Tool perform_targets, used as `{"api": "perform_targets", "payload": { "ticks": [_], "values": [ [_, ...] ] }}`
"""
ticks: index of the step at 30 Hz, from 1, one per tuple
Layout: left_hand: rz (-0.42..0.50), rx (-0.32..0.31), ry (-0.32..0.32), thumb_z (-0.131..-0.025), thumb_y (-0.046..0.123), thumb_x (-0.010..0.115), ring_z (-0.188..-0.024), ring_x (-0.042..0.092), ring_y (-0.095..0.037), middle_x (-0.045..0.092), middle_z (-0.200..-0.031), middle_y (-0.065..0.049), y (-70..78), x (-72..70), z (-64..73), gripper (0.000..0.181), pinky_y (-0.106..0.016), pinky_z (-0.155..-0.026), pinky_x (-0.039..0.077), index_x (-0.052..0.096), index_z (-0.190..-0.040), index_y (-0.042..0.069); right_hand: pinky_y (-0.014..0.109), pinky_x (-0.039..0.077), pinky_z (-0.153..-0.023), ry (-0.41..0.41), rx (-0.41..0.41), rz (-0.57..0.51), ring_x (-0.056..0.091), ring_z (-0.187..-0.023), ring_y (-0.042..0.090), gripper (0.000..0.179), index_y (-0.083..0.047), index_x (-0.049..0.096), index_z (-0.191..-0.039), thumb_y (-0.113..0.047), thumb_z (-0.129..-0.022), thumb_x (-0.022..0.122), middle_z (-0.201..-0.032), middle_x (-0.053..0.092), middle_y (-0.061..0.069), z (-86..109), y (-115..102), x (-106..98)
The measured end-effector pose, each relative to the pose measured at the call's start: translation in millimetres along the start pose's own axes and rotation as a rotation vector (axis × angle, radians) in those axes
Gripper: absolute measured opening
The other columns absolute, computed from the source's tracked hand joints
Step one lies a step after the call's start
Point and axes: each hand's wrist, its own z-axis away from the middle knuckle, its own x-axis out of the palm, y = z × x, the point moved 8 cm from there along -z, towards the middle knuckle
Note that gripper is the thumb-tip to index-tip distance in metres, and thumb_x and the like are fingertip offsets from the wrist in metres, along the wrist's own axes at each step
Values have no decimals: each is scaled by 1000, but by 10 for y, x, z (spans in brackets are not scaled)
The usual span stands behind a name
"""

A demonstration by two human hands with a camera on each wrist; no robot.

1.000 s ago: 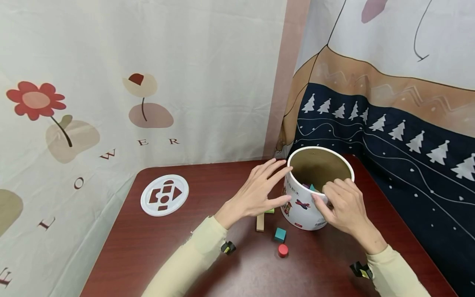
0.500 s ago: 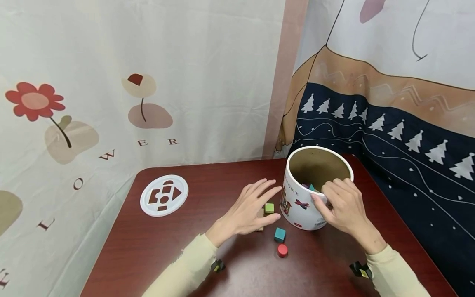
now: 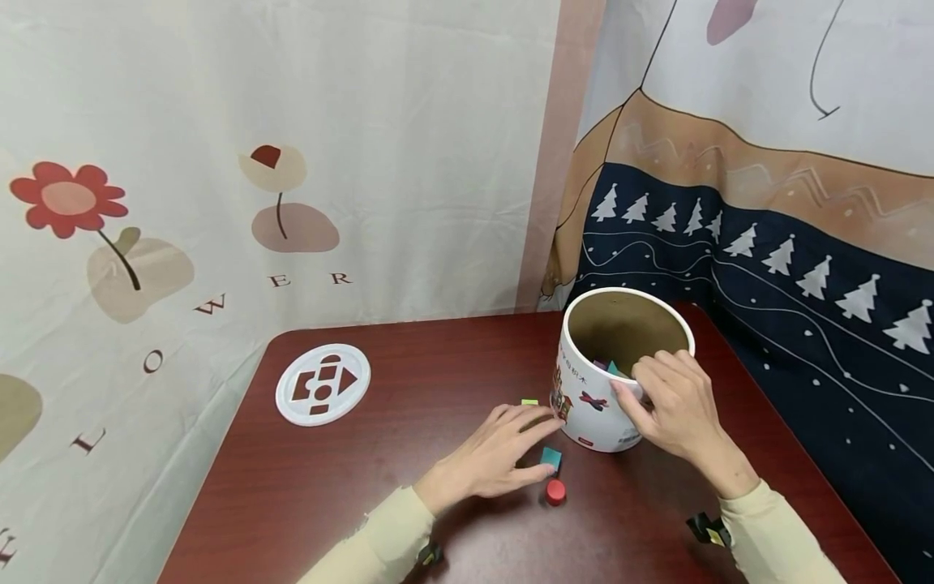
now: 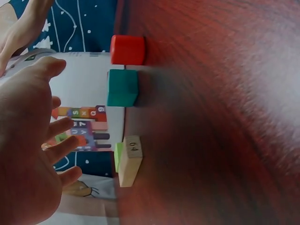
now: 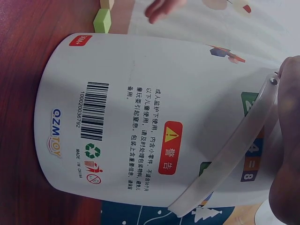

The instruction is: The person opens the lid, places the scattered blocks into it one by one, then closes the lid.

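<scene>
My left hand (image 3: 492, 454) hovers over several small blocks with its fingers spread and nothing held. In the head view its thumb tip overlaps the teal cube (image 3: 552, 457); the left wrist view shows the hand apart from the blocks. Just nearer stands a red cylinder (image 3: 555, 492). A light green block (image 3: 529, 402) peeks out beyond the fingers. The wooden block (image 4: 131, 161) marked 64 is hidden by the hand in the head view. My right hand (image 3: 674, 410) grips the near rim of the white toy-block bucket (image 3: 601, 418), thumb outside.
Some blocks (image 3: 614, 368) lie inside the bucket. A white lid (image 3: 340, 405) with shaped cutouts lies at the table's far left. The bucket's pale strap handle (image 5: 229, 152) hangs down its side. Printed curtains (image 3: 438, 162) enclose the dark red table (image 3: 292, 503).
My left hand has come away from the bucket's rim, moving down and nearer, and is now over the blocks. My right hand and the bucket stay put.
</scene>
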Motion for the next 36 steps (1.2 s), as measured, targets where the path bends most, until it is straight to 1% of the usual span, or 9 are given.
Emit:
{"api": "perform_targets", "payload": {
  "ticks": [5, 11, 17, 22, 29, 33, 36],
  "values": [
    [-22, 21, -35, -109, 43, 66, -156, 57, -18, 60, -167, 2, 42, 75, 10, 60, -46, -127, 46, 57, -165, 24, 38, 32, -65, -4, 3, -3, 44, -66, 18, 56, -14, 53, -71, -50, -113, 52, -65, 49, 1, 1, 1, 0],
    [-57, 51, -71, -107, 34, 71, -155, 58, -17, 63, -164, 5, 83, 163, 28, 60, -44, -125, 48, 57, -165, 28, 38, 31, -66, 1, -1, 0, 45, -66, 19, 56, -13, 53, -71, -50, -114, 52, -65, 49, 1, 7, -1, -3],
    [-116, 78, -104, -108, 34, 74, -153, 59, -14, 64, -163, 7, 132, 237, 33, 58, -41, -125, 49, 59, -163, 31, 38, 32, -66, 2, -2, 0, 45, -66, 19, 56, -13, 53, -71, -50, -113, 53, -65, 49, 1, 16, -4, -1],
    [-129, 82, -139, -108, 32, 73, -150, 61, -13, 65, -161, 9, 153, 277, 42, 54, -41, -126, 48, 61, -161, 34, 38, 32, -66, -2, 1, 1, 45, -66, 19, 56, -13, 52, -71, -50, -113, 53, -65, 49, 2, 22, -4, -2],
    [-117, 85, -139, -106, 26, 75, -139, 67, -14, 70, -152, 7, 140, 297, 38, 47, -40, -121, 51, 69, -152, 30, 37, 31, -66, 7, -3, 1, 44, -66, 19, 56, -13, 51, -71, -49, -113, 53, -65, 48, 1, 18, -5, -7],
    [-105, 84, -129, -105, 28, 78, -135, 69, -14, 72, -147, 5, 130, 294, 41, 45, -36, -121, 53, 70, -149, 27, 37, 30, -66, 10, -4, 2, 43, -65, 18, 56, -13, 50, -70, -49, -113, 53, -65, 47, 1, 17, -7, -10],
    [-117, 94, -113, -104, 30, 80, -130, 71, -13, 73, -140, 5, 132, 288, 48, 43, -32, -118, 54, 71, -146, 25, 37, 31, -66, 12, -6, 2, 43, -65, 18, 56, -13, 50, -70, -49, -113, 54, -65, 46, 1, 16, -8, -9]
  ]
}}
